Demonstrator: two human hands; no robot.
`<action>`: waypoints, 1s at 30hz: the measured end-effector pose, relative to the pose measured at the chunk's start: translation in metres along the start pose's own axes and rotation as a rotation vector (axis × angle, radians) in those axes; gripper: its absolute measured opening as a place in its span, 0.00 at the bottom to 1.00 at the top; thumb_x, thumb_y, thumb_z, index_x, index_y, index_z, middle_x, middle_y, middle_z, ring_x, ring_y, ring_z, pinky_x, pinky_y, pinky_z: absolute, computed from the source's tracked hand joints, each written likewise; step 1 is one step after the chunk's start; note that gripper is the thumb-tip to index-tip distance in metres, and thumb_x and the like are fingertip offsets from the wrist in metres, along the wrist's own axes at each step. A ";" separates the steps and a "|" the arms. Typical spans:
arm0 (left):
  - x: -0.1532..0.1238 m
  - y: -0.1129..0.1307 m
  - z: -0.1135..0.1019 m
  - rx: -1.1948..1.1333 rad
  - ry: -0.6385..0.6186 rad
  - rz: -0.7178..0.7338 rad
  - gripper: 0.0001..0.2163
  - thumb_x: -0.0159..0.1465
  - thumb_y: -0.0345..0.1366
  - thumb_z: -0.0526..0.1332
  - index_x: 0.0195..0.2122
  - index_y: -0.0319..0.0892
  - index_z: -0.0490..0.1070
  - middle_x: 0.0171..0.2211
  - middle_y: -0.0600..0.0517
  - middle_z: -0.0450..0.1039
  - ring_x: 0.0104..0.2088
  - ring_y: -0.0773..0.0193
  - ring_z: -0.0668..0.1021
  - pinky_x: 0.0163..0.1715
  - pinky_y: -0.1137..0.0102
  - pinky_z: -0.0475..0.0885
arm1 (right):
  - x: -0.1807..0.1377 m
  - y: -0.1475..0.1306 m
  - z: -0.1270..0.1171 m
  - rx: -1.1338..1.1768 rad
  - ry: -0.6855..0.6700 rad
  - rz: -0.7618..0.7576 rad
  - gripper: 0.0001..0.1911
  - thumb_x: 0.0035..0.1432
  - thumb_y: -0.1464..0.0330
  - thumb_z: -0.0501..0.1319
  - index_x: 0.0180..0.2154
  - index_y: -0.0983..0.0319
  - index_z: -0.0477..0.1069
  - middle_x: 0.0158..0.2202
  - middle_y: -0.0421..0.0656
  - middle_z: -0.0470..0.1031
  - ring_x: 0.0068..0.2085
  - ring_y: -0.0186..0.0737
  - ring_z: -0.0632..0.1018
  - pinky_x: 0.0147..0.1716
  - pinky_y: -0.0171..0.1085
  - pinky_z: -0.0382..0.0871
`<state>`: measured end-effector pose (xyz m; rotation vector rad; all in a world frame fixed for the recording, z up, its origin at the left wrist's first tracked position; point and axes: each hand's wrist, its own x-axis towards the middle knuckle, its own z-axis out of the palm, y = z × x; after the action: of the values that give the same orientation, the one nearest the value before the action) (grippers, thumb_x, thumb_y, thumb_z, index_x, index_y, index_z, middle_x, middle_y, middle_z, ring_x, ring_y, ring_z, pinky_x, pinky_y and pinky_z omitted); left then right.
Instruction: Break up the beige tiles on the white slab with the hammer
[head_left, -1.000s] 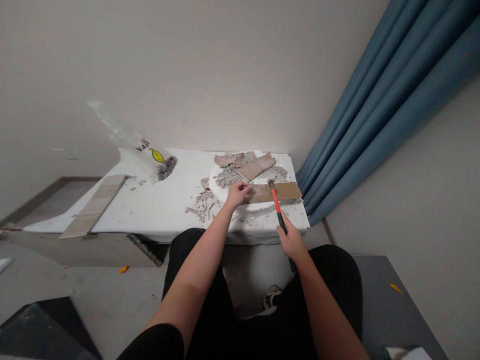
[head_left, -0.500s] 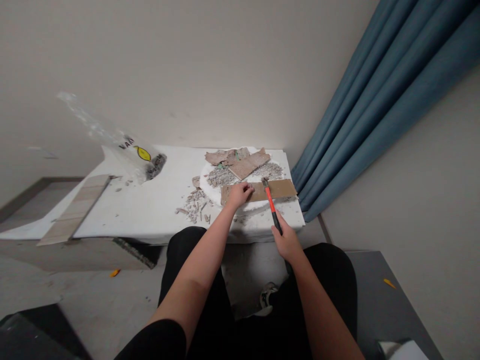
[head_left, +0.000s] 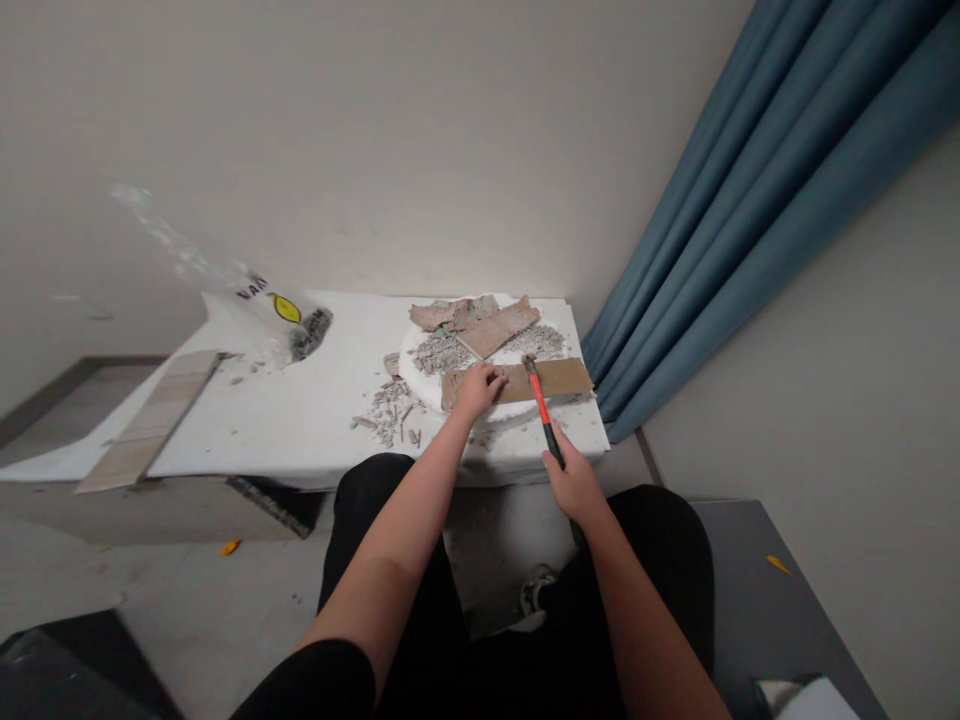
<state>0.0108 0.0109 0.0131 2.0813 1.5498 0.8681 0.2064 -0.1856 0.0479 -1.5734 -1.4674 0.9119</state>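
Tile strip point(head_left: 517, 381), long, brown and flat, lies across the white round block point(head_left: 420, 370) on the low white table point(head_left: 300, 420); it looks hard but likely snaps easily. Left hand point(head_left: 478, 388) presses curled fingers on its left end, a good holding spot. Right hand point(head_left: 574, 482) is wrapped tight around the hammer point(head_left: 541, 409), whose head rests on the strip.

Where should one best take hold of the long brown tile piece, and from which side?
Grip the brown tile piece at its free right end, coming from the right edge of the white board. The left hand covers its left end, and the hammer crosses its middle.
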 end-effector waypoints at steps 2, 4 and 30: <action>-0.003 0.000 0.001 0.013 0.006 0.013 0.07 0.67 0.37 0.61 0.34 0.41 0.76 0.40 0.46 0.75 0.44 0.56 0.75 0.47 0.64 0.69 | 0.000 -0.007 -0.004 0.032 0.012 -0.010 0.34 0.64 0.62 0.58 0.70 0.59 0.63 0.63 0.46 0.75 0.66 0.53 0.72 0.66 0.51 0.66; -0.005 0.001 0.002 0.026 0.011 0.025 0.08 0.68 0.38 0.60 0.35 0.42 0.76 0.41 0.46 0.74 0.43 0.56 0.75 0.47 0.64 0.69 | -0.001 -0.017 -0.007 0.063 0.018 -0.017 0.34 0.65 0.60 0.57 0.70 0.59 0.63 0.58 0.46 0.79 0.62 0.53 0.76 0.62 0.50 0.71; -0.008 -0.003 -0.003 -0.031 0.088 -0.002 0.13 0.61 0.30 0.62 0.48 0.41 0.74 0.45 0.46 0.74 0.42 0.57 0.76 0.47 0.65 0.72 | -0.001 -0.028 0.010 0.077 -0.077 -0.084 0.34 0.68 0.64 0.54 0.73 0.60 0.56 0.70 0.45 0.65 0.70 0.46 0.65 0.70 0.47 0.56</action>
<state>0.0045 0.0040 0.0114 2.0445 1.5725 0.9889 0.1850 -0.1850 0.0686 -1.4242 -1.5217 0.9781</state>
